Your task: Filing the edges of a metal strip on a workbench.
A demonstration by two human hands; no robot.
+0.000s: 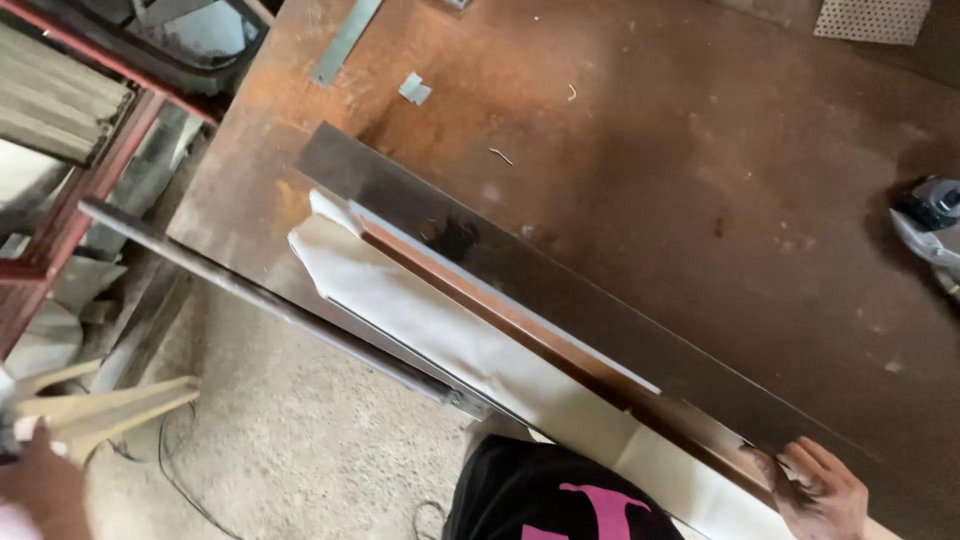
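Two hands, yours: right hand spread flat, fingers open, pressing the near end of a long dark metal strip on the rusty table, seemingly steadying it; the strip lies beside a paper-wrapped channel. Left hand low over the floor near wooden sticks; its grip cannot be told

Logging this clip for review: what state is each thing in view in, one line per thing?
Dark metal strip: flat on the rusty table, slanting.
White-wrapped profile: lying along the table edge, beside the strip.
Right hand: open, fingers resting on the strip's near end.
Left hand: at the frame edge by wooden sticks; grip unclear.
Power tool: lying on the table, untouched.
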